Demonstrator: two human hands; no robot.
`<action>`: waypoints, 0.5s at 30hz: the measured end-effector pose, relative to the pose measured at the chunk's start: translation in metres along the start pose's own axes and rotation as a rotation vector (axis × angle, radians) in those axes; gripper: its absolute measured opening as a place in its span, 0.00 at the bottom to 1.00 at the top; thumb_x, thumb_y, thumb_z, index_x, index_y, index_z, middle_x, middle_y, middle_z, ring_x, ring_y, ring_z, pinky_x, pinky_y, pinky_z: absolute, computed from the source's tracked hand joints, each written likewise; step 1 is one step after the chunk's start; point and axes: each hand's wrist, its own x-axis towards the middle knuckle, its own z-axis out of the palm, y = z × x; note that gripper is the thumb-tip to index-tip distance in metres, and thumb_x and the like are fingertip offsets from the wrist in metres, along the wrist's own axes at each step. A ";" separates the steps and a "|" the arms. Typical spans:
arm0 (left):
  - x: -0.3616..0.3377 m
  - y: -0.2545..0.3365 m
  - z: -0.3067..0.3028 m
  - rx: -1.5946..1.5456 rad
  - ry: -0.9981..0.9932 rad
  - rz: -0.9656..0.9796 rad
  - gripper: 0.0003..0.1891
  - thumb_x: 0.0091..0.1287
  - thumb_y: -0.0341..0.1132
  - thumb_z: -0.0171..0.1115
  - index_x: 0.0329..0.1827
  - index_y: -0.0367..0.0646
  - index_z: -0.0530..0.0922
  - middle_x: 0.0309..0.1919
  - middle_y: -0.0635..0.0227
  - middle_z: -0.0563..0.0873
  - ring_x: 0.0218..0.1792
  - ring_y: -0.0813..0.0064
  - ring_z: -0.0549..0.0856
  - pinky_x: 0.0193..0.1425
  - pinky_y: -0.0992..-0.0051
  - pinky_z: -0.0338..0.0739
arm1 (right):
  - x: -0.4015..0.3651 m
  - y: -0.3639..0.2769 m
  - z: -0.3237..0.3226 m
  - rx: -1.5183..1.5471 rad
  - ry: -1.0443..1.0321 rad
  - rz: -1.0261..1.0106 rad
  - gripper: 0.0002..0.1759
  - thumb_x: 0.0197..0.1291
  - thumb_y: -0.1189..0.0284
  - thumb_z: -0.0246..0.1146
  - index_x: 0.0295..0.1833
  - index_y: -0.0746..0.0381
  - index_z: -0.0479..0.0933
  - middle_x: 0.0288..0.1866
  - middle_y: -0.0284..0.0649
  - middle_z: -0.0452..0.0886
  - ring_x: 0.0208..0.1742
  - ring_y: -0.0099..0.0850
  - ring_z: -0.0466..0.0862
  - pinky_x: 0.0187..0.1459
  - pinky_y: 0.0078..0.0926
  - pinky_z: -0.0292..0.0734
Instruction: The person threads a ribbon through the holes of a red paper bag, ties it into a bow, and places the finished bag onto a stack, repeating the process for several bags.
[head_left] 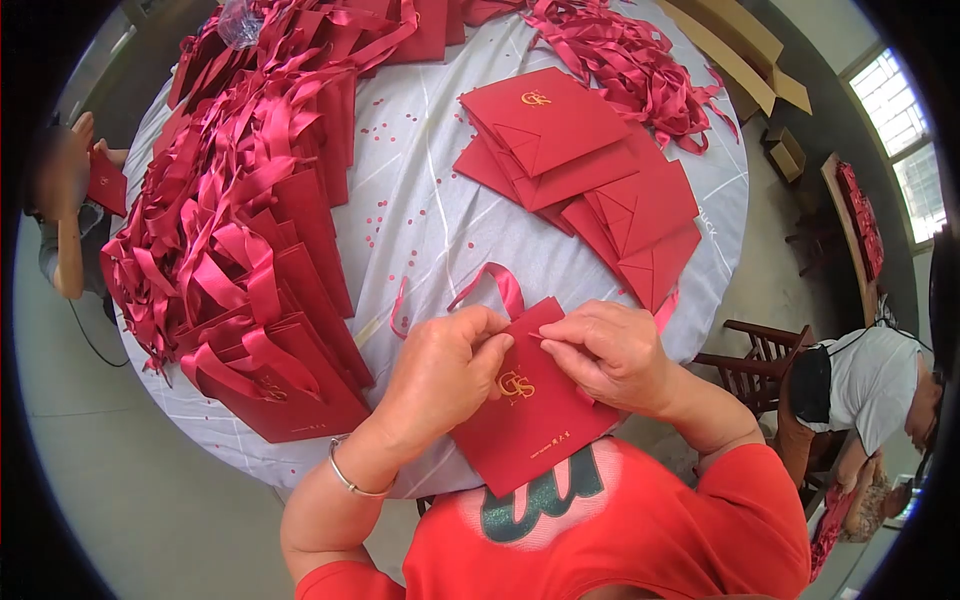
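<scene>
Your left hand was curled shut, thumb and fingertips pinching the top edge of the red bag. Your right hand was closed too, fingers pinched on the same top edge just beside the left. A thin pale sliver showed between the two hands; couldn't tell what it was.

The red bag sat at the near edge of the bench, right in front of your chest, tilted, gold logo facing up. Its lower part hung off the bench edge over your red shirt. One ribbon handle looped out of the top on the far side and lay on the cloth.

Left of your hands: a long stack of red bags with ribbons, overlapped, running from the near left to the far left of the bench. Far right: flat red bags fanned out, no ribbons visible on them. Beyond those, a loose ribbon pile at the far edge.

The cloth was pale grey, speckled with small red dots. There was a silver bracelet on your left wrist.

Off the bench: a person at the far left holding something red, another person in a white top at the right, bent over. There was a wooden chair between that person and the bench, and a cardboard box at the far right.
</scene>
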 end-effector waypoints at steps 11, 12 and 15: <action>0.000 -0.008 0.004 0.066 0.047 0.140 0.05 0.69 0.25 0.62 0.43 0.30 0.80 0.29 0.65 0.87 0.22 0.82 0.84 0.25 0.79 0.77 | 0.003 -0.011 -0.001 -0.197 -0.052 -0.083 0.12 0.47 0.81 0.73 0.38 0.64 0.80 0.29 0.39 0.81 0.26 0.35 0.83 0.25 0.28 0.77; -0.001 -0.008 0.005 0.083 0.056 0.150 0.05 0.69 0.25 0.62 0.43 0.30 0.80 0.29 0.65 0.87 0.22 0.82 0.84 0.25 0.79 0.77 | 0.004 -0.014 -0.001 -0.254 -0.075 -0.089 0.11 0.47 0.81 0.73 0.38 0.64 0.80 0.28 0.39 0.80 0.26 0.35 0.83 0.25 0.28 0.77; -0.002 -0.009 0.006 0.141 0.077 0.196 0.05 0.69 0.25 0.62 0.42 0.30 0.80 0.27 0.65 0.87 0.22 0.82 0.84 0.25 0.78 0.76 | 0.001 -0.022 0.000 -0.421 -0.183 -0.134 0.08 0.51 0.77 0.70 0.36 0.63 0.78 0.28 0.37 0.77 0.26 0.33 0.81 0.24 0.27 0.75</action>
